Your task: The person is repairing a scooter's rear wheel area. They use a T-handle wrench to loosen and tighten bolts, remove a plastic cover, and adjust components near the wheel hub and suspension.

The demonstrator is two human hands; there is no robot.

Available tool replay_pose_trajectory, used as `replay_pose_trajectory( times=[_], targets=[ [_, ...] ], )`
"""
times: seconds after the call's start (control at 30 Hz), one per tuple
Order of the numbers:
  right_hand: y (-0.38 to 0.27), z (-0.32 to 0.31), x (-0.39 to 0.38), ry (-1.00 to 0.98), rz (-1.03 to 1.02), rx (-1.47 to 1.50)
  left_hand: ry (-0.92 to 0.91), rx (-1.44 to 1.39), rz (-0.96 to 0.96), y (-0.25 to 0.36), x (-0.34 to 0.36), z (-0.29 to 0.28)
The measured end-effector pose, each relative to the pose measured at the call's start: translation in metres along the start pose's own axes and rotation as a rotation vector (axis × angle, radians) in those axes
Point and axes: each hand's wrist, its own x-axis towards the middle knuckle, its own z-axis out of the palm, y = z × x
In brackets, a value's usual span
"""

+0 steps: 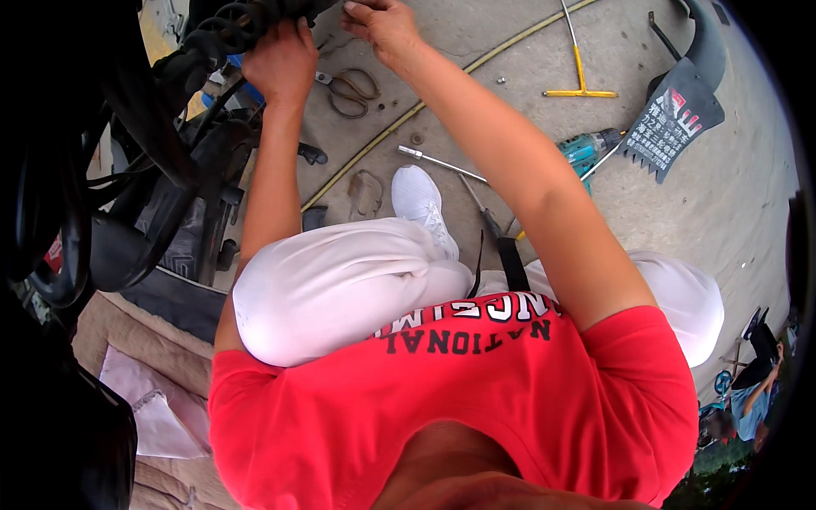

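Sets left hand (280, 66) against or just beside black metal coil-spring assembly (228, 36), probably for steadying — cannot tell whether gripping. Holds right hand (387, 32) close by with fingers narrowly curled, perhaps for fine work; cannot tell whether pinching anything. Note spring assembly at upper left — dark, thick-coiled, partly cropped.

The spring (229, 32) is black, the drill (583, 150) teal-and-black, the T-handle (581, 93) yellow.

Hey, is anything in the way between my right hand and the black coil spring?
Seen from above, your left hand lies partly between your right hand and the black coil spring, though depth is unclear. The scissors on the ground lie off that line.
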Motion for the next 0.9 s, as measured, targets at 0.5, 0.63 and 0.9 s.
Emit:
replay_pose_trajectory(
  times=[0.5,0.63,0.9],
  targets=[
    [0.012,0.025,0.013,0.126,-0.032,0.038,0.048,-0.021,-0.021,0.0,-0.002,0.006],
    [0.009,0.027,0.011,0.157,-0.023,0.017,0.032,-0.018,-0.019,0.001,-0.002,0.004],
    [0.008,0.029,0.011,0.143,-0.096,-0.001,0.01,-0.01,-0.016,0.001,0.0,0.003]
  ],
)
